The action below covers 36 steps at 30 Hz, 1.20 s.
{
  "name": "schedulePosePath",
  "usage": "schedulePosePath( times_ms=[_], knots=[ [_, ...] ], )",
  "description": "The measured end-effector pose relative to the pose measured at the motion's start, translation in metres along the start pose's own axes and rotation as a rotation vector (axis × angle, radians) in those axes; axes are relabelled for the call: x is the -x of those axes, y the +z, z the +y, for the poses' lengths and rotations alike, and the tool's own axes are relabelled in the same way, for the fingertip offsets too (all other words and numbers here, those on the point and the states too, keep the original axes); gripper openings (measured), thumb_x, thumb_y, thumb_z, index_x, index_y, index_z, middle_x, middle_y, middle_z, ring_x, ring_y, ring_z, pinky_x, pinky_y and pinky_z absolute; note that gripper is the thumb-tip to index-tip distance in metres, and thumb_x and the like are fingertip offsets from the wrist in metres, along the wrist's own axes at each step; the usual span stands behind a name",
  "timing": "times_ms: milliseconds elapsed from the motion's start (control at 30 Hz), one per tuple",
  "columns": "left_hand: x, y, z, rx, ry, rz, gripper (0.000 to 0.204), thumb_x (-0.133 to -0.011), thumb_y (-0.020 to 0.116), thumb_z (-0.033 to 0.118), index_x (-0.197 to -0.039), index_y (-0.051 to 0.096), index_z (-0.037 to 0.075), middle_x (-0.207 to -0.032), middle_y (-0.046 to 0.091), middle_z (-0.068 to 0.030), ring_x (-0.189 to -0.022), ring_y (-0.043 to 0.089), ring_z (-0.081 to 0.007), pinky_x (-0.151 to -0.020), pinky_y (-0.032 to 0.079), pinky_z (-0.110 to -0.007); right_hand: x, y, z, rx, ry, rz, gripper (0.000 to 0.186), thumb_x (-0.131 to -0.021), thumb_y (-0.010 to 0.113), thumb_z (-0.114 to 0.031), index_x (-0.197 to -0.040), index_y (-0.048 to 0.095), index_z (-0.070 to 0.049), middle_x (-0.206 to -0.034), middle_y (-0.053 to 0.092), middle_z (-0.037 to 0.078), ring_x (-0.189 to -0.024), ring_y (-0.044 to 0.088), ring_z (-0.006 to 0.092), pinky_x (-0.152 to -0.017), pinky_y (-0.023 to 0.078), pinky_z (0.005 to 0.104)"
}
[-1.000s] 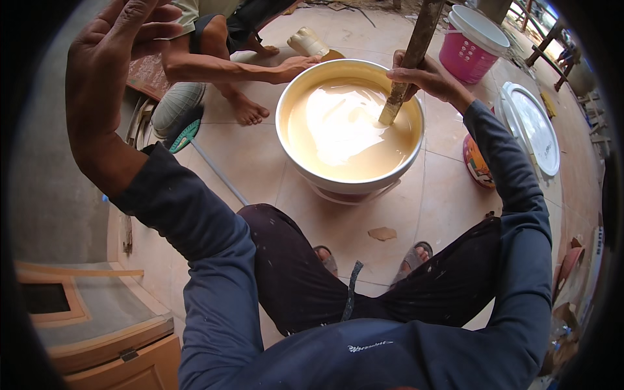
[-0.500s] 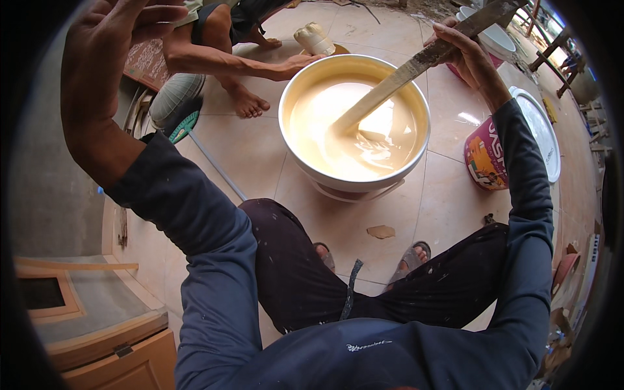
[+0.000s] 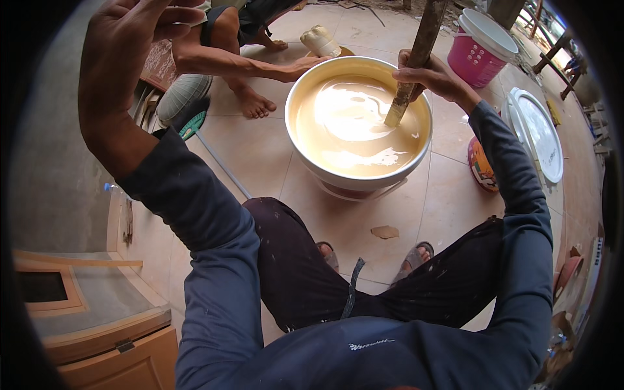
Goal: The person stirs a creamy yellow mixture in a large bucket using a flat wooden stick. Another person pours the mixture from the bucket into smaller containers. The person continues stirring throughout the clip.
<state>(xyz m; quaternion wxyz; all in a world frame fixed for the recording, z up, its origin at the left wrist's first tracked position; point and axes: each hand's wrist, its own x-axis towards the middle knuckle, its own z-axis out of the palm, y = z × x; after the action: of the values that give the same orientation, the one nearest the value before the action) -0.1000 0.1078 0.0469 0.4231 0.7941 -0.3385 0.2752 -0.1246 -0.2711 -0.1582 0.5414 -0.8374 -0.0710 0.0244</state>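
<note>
In front of me stands a white bucket (image 3: 296, 140) of cream-coloured paint (image 3: 325, 146), its surface glossy and rippled. My right hand (image 3: 432, 77) is closed round a flat wooden stirring stick (image 3: 430, 29) over the bucket's far right side. The stick stands nearly upright, its paint-coated lower end dipping into the paint. At the upper left my left hand (image 3: 120, 52) is raised well away from the bucket. Its fingers are loosely bent and apart, with nothing visible in them; part of this hand is cut off by the frame's top edge.
Another person's hand (image 3: 305, 67) is at the bucket's far left rim, beside a cream-coloured rounded object (image 3: 320, 41). A pink bucket (image 3: 478, 55), a white lid (image 3: 538, 136) and a patterned bucket (image 3: 481, 166) stand right. A green-headed broom (image 3: 193, 125) lies left; a flat scrap (image 3: 385, 232) lies near my feet.
The stick has swung from a slant across the bucket to nearly upright, its tip shifting right in the paint. My right hand has come lower and left; my left hand moved slightly right.
</note>
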Motion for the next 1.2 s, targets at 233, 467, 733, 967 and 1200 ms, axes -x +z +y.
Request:
schedulePosePath(
  times_ms=[233,467,733,967,1200],
  knots=[
    [0.005,0.005,-0.002,0.036,0.052,0.021,0.032,-0.101,0.06,0.029,-0.088,0.07,0.002,-0.076,0.071,-0.0107,-0.066,0.07,-0.0186,-0.068,0.055,-0.029,0.022,-0.025,-0.023,-0.17,-0.02,0.163,0.03,-0.089,0.076,-0.034,-0.093,0.06,-0.008,-0.085,0.068,0.007,-0.077,0.072,0.0163,-0.063,0.063,0.0335],
    [-0.053,-0.024,-0.095,0.252,0.062,-0.273,0.031,-0.102,0.059,0.031,-0.095,0.07,0.002,-0.083,0.071,-0.0106,-0.074,0.07,-0.0183,-0.074,0.055,-0.029,0.015,-0.038,-0.056,-0.142,-0.239,0.336,0.027,-0.096,0.07,-0.032,-0.097,0.063,-0.006,-0.085,0.071,0.007,-0.082,0.073,0.0157,-0.067,0.061,0.0305],
    [-0.026,-0.019,-0.036,0.057,-0.095,-0.312,0.041,-0.102,0.061,0.042,-0.114,0.072,0.004,-0.105,0.075,-0.0097,-0.097,0.073,-0.0165,-0.09,0.053,-0.029,-0.014,-0.015,-0.01,0.211,-0.24,0.162,0.031,-0.098,0.068,-0.036,-0.092,0.062,-0.007,-0.085,0.069,0.007,-0.085,0.072,0.0137,-0.068,0.064,0.03],
    [-0.016,-0.022,-0.031,0.017,-0.101,-0.274,0.042,-0.102,0.061,0.041,-0.116,0.071,0.003,-0.104,0.074,-0.0085,-0.096,0.072,-0.0162,-0.093,0.052,-0.03,0.004,0.003,-0.002,0.108,-0.048,0.047,0.034,-0.092,0.071,-0.04,-0.088,0.058,-0.008,-0.08,0.06,0.004,-0.083,0.071,0.0159,-0.066,0.065,0.0331],
    [-0.018,-0.025,-0.038,0.042,-0.103,-0.257,0.041,-0.106,0.053,0.034,-0.129,0.067,0.002,-0.116,0.073,-0.0116,-0.108,0.071,-0.0191,-0.102,0.053,-0.034,0.02,-0.025,-0.006,-0.016,-0.135,0.164,0.035,-0.092,0.073,-0.04,-0.096,0.062,-0.007,-0.085,0.071,0.01,-0.08,0.077,0.0189,-0.071,0.067,0.0345]
  ],
)
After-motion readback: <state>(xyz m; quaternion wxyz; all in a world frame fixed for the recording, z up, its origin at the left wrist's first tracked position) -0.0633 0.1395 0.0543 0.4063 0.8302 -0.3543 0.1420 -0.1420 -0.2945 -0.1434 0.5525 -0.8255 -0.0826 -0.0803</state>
